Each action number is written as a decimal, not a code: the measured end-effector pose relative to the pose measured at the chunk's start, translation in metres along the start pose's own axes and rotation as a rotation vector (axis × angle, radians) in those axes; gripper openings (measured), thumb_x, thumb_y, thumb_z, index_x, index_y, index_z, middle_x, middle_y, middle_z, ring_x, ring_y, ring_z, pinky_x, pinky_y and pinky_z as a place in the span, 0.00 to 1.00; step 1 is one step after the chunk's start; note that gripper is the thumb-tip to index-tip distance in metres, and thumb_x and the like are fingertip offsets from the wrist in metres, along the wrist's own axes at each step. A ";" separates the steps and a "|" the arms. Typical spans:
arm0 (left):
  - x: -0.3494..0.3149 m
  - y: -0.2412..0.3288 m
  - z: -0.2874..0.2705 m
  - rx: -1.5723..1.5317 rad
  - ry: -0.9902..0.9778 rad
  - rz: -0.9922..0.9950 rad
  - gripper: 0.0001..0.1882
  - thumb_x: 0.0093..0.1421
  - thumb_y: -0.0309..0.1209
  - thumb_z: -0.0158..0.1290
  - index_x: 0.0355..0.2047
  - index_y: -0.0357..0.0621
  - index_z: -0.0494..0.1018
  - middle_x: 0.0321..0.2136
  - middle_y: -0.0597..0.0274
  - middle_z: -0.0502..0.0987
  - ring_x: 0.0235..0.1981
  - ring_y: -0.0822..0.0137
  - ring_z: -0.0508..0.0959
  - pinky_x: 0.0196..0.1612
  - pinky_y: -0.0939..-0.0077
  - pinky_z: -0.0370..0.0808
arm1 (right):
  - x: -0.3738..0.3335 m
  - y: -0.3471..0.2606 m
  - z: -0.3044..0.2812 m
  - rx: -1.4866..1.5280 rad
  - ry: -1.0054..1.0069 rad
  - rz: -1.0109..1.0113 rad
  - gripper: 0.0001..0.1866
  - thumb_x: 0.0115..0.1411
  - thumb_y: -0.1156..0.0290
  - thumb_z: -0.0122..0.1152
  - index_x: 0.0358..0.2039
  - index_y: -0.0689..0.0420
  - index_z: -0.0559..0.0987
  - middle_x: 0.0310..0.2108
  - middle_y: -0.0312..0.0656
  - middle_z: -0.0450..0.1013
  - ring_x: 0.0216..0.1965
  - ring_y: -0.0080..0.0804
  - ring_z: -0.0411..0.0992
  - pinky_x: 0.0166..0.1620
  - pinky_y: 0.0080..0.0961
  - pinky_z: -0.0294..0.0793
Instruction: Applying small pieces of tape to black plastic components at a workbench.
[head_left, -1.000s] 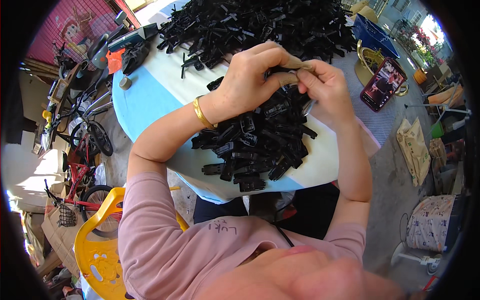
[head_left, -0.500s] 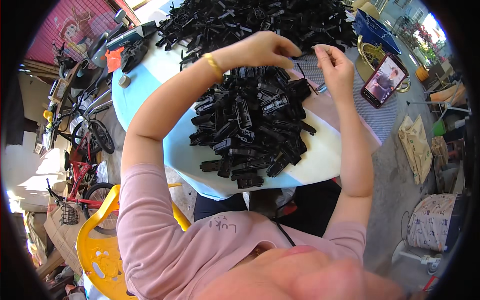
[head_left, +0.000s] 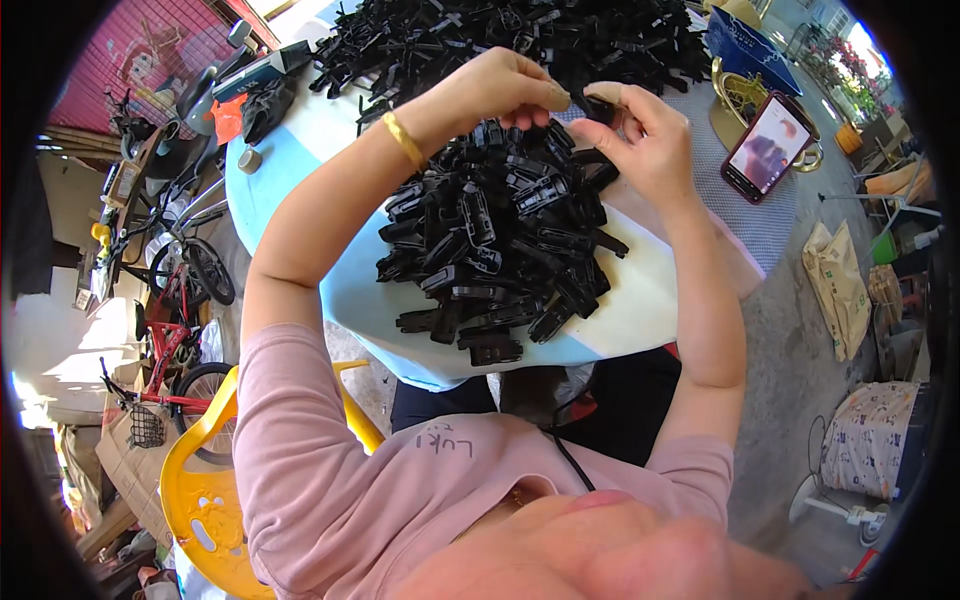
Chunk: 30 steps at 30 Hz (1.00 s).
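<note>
Over the far side of a heap of black plastic parts [head_left: 500, 235], both my hands meet. A small black plastic part [head_left: 598, 108] sits between the thumb and fingers of my right hand [head_left: 648, 140]. My left hand [head_left: 512, 92], below a gold bracelet [head_left: 403, 142], comes in from the left with its fingertips pinched at the near end of that part. Whether those fingertips hold a separate piece is too small to make out. Behind the hands lies a larger pile of loose black parts [head_left: 480, 50].
The heaps lie on a table with a pale blue and cream cloth [head_left: 640, 310]. To the right, a phone [head_left: 768, 150] leans against a gold pot [head_left: 735, 100], with a blue box [head_left: 752, 50] behind. A small round container [head_left: 249, 160] stands at left. A yellow chair [head_left: 205, 500] is beside me.
My hands have come together over the heap. A black part now shows in my right hand, which has moved left, while the left hand has shifted slightly up and left.
</note>
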<state>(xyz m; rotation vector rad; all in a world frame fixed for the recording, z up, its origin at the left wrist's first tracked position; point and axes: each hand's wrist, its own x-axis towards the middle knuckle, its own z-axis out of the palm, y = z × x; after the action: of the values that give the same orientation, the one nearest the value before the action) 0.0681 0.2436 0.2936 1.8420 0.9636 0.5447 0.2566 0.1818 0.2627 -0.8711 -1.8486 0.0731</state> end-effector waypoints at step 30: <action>-0.037 0.003 0.021 -0.266 0.158 0.445 0.13 0.45 0.25 0.62 0.28 0.36 0.69 0.22 0.67 0.73 0.27 0.81 0.72 0.31 0.86 0.71 | -0.007 -0.034 0.008 0.545 -0.012 0.335 0.07 0.58 0.73 0.52 0.36 0.61 0.73 0.24 0.31 0.69 0.24 0.11 0.63 0.26 0.06 0.58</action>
<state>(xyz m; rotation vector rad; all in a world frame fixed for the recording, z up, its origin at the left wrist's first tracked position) 0.0621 0.2019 0.2882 1.7898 0.5431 1.0500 0.2328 0.1554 0.2682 -0.7765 -1.5579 0.7553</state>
